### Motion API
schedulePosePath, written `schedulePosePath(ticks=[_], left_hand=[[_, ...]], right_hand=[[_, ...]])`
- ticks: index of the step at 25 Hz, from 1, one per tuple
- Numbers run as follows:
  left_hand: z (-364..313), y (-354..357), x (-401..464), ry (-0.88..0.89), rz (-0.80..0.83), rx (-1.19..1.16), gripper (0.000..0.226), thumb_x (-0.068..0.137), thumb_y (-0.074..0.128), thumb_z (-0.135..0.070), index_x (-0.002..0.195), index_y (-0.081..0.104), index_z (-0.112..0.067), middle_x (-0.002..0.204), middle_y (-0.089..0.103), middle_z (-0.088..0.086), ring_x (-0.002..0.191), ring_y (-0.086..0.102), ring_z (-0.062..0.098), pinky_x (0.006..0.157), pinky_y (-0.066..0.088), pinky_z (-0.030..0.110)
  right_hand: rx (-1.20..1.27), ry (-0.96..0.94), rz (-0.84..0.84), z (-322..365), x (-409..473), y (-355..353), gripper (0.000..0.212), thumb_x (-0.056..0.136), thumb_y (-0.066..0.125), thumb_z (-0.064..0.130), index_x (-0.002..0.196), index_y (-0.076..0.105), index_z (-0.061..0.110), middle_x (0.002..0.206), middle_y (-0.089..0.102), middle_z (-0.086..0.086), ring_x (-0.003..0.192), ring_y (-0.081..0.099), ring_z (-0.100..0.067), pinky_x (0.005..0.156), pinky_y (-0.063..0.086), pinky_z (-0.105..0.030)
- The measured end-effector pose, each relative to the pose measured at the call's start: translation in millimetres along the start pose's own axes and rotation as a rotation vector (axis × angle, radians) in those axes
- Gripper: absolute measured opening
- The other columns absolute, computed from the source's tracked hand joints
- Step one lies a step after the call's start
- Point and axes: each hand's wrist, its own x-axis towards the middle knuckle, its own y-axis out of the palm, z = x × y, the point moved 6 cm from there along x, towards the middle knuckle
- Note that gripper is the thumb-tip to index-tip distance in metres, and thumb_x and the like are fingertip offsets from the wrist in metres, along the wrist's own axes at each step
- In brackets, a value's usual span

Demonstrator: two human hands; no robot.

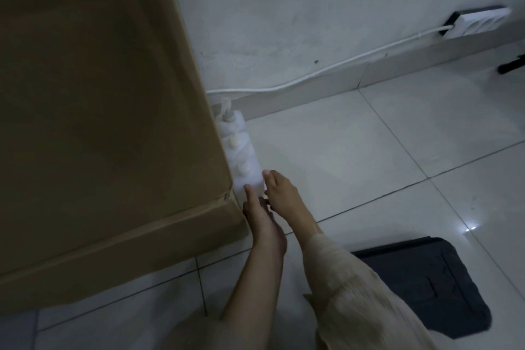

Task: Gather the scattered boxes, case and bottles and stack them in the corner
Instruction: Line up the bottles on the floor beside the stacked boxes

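A row of white plastic bottles (241,150) stands on the tiled floor against the side of a big brown cardboard box (99,108), running toward the wall. Both hands rest on the nearest bottle (250,179). My left hand (261,216) has its fingers on that bottle's near face, next to the box's corner. My right hand (281,193) presses its right side, fingers extended. A dark flat case (426,287) lies on the floor at the lower right, behind my right sleeve.
A white cable (326,68) runs along the skirting to a white power strip (477,21) fixed on the wall at the upper right. A dark object (512,64) pokes in at the right edge. Pale floor tiles (383,150) spread to the right.
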Motion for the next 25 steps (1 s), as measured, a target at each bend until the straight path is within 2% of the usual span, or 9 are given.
schedulePosePath(ticks=[2,6,9,12,16,19,22,24,25], left_hand=[[-10,11,11,0.013,-0.008,0.064,0.071,0.089,0.035,-0.058,0.142,0.032,-0.011,0.149,0.036,0.012,0.135,0.038,0.029,0.113,0.03,0.04],[-29,23,21,0.036,-0.108,-0.093,0.074,0.085,0.047,-0.055,0.144,0.027,-0.015,0.148,0.039,0.007,0.133,0.041,0.025,0.112,0.032,0.045],[-38,29,29,0.093,-0.075,-0.184,0.075,0.086,0.047,-0.054,0.147,0.018,-0.02,0.154,0.03,0.004,0.139,0.033,0.021,0.117,0.021,0.043],[-37,24,28,0.107,-0.057,-0.121,0.074,0.087,0.043,-0.055,0.147,0.018,-0.02,0.155,0.027,0.001,0.141,0.03,0.02,0.119,0.015,0.038],[-17,4,14,0.087,0.008,0.155,0.059,0.094,0.035,-0.045,0.143,0.03,-0.011,0.149,0.037,0.003,0.134,0.04,0.021,0.109,0.028,0.035],[9,-6,-3,0.156,0.103,0.576,0.045,0.096,0.042,-0.029,0.136,0.04,-0.008,0.131,0.05,0.007,0.119,0.049,0.02,0.096,0.036,0.031],[57,1,-28,0.211,0.371,1.037,0.045,0.091,0.054,-0.022,0.133,0.043,-0.01,0.138,0.047,0.011,0.113,0.046,0.014,0.09,0.034,0.021],[101,-3,-45,0.171,0.545,1.314,0.061,0.087,0.059,-0.027,0.139,0.032,-0.012,0.146,0.035,0.009,0.126,0.04,0.017,0.094,0.03,0.02],[117,-9,-53,0.152,0.575,1.413,0.07,0.085,0.061,-0.03,0.142,0.025,-0.011,0.148,0.029,0.009,0.132,0.035,0.019,0.097,0.029,0.02]], right_hand=[[0.004,-0.041,0.008,2,2,-6,0.032,0.099,0.033,0.021,0.119,0.056,0.011,0.119,0.063,-0.015,0.104,0.061,-0.026,0.085,0.046,-0.029],[0.058,-0.073,-0.007,5,4,-9,0.034,0.098,0.033,0.011,0.122,0.057,0.015,0.121,0.064,-0.012,0.114,0.058,-0.018,0.085,0.04,-0.019],[0.075,-0.067,-0.007,4,5,-14,0.036,0.097,0.031,0.005,0.123,0.057,0.008,0.128,0.06,-0.013,0.121,0.054,-0.018,0.098,0.042,-0.026],[-0.009,-0.063,0.033,-3,-4,-32,0.037,0.096,0.032,0.004,0.124,0.056,0.007,0.131,0.057,-0.014,0.124,0.051,-0.021,0.104,0.039,-0.031],[-0.353,0.007,0.208,-22,-25,-81,0.035,0.097,0.036,0.011,0.127,0.053,0.016,0.133,0.053,-0.013,0.118,0.054,-0.029,0.097,0.042,-0.034],[-0.539,0.074,0.287,-47,-49,-131,0.034,0.096,0.041,0.015,0.128,0.051,0.021,0.132,0.053,-0.011,0.118,0.053,-0.024,0.098,0.039,-0.031],[-0.449,0.161,0.199,-88,-77,-179,0.037,0.094,0.048,0.016,0.131,0.048,0.022,0.137,0.049,-0.011,0.122,0.05,-0.022,0.099,0.038,-0.031],[-0.428,0.257,0.094,-129,-97,-206,0.047,0.092,0.053,0.019,0.136,0.04,0.023,0.144,0.039,-0.011,0.128,0.043,-0.026,0.104,0.037,-0.036],[-0.436,0.318,0.033,-151,-106,-219,0.052,0.09,0.056,0.02,0.139,0.036,0.023,0.145,0.035,-0.013,0.13,0.04,-0.03,0.107,0.035,-0.04]])
